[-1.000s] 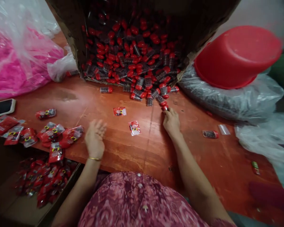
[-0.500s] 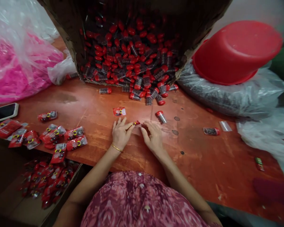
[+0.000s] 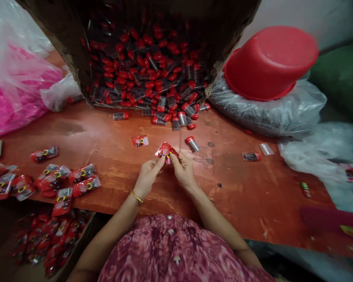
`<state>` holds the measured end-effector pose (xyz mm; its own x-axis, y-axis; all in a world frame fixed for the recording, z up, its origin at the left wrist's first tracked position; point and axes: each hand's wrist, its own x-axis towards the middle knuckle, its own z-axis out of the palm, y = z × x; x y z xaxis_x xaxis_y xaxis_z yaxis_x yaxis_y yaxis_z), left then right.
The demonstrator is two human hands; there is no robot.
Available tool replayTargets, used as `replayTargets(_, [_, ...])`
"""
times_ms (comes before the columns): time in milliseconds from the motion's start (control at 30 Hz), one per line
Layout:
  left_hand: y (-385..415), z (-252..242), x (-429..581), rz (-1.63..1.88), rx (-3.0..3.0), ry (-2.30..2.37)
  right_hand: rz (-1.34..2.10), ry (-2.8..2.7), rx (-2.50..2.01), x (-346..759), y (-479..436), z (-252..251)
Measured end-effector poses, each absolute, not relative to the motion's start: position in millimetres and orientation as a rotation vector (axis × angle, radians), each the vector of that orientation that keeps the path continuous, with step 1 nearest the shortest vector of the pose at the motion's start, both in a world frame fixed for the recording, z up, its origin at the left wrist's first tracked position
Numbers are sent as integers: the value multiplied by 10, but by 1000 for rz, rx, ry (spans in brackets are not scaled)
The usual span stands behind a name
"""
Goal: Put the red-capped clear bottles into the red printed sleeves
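- Packet (image 3: 165,150): I saw this red printed sheet between the two hands, near the middle of the table (image 3: 241,188), most of it projecting past the fingertips, away from the wearer's body.
- Left hand (image 3: 148,173): closed in a pinch, thumb uppermost, on the packet's near left part; a bracelet (image 3: 137,197) circled the wrist.
- Right hand (image 3: 182,170): closed in a matching pinch on the near right part, the two thumbs close together; I could not tell whether the packet's layers were parted.
- Vial (image 3: 192,143): red-capped, it lay on its side just beyond the right hand, free of the fingers, cap pointing away from the wearer.
- Second packet (image 3: 140,141): I found it flat on the table, beyond the left hand and apart from it.
- Carton (image 3: 59,37): it stood at the far side, its mouth toward me, with a heap of red-capped vials (image 3: 147,84) inside and some spilled before it.
- Filled packets (image 3: 54,178): these lay in a loose group well to the left, above a lower box (image 3: 4,254) holding more.
- Bucket (image 3: 282,62): upside down at the far right, it rested on a clear bag (image 3: 267,115) of dark contents.
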<state>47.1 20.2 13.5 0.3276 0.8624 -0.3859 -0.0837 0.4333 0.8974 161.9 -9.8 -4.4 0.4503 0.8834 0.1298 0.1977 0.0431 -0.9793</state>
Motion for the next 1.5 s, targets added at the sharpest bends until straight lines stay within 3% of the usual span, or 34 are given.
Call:
replayTargets(300, [181, 197, 580, 707, 495, 933, 486, -1206, -1551, 1593, -134, -138])
replayTargets(500, [276, 213, 549, 788, 448, 937, 540, -1414, -1549, 1777, -99, -58])
replayTargets(733, [351, 281, 510, 786, 303, 954, 33, -1239, -2350, 2462, 21, -175])
replayTargets(900, [339, 303, 493, 744, 267, 951, 404, -1176, -2027, 2382, -191, -234])
replayTargets(1067, [317, 316, 479, 738, 344, 942, 948, -1001, -1572, 2131, -539, 115])
replayTargets(1233, [260, 310, 517, 760, 467, 930, 1039, -1072, -1497, 2023, -598, 402])
replayTargets(1500, [247, 285, 481, 779, 567, 907, 1300, -922, -1505, 1926, -506, 348])
